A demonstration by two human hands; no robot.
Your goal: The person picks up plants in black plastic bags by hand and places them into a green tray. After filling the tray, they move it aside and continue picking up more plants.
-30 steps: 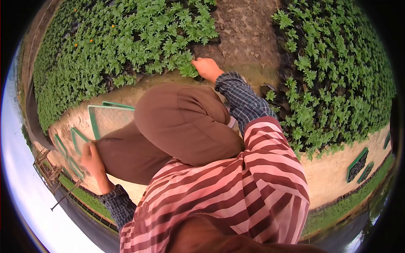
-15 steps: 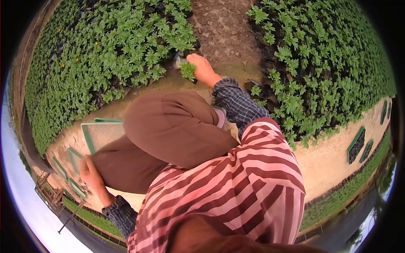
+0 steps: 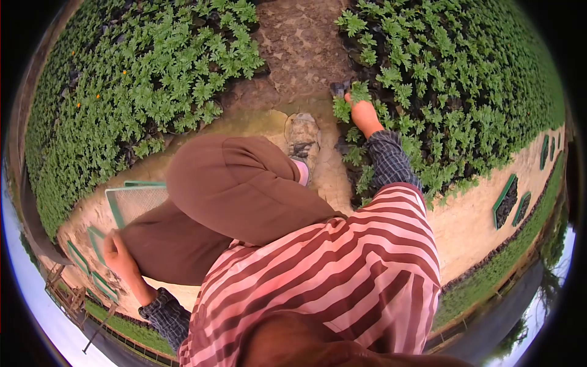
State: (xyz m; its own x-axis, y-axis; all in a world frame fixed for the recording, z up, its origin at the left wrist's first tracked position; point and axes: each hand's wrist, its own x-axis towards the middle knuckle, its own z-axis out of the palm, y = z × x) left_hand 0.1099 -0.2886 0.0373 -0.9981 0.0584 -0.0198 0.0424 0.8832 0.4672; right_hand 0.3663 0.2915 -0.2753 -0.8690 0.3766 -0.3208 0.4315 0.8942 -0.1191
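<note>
My right hand (image 3: 365, 116) reaches to the near left edge of the right-hand plant bed. Its fingers are closed around a small leafy seedling (image 3: 360, 92), and the exact grip is partly hidden by leaves. Touching or close beside it is a dark plastic grow bag (image 3: 340, 90). My left hand (image 3: 121, 255) lies against the outside of my bent left leg (image 3: 177, 238), fingers loosely stretched and nothing visible in them.
Dense green seedlings fill the left bed (image 3: 147, 67) and right bed (image 3: 465, 79), with a dirt path (image 3: 299, 49) between. My shoe (image 3: 302, 134) stands at the path's near end. Green-framed mesh trays (image 3: 137, 202) lie left; a dark-filled tray (image 3: 505, 202) lies right.
My right hand has moved from the left bed's edge across the path to the right bed, apparently carrying the seedling. My left hand stays by my leg. The view has shifted slightly.
</note>
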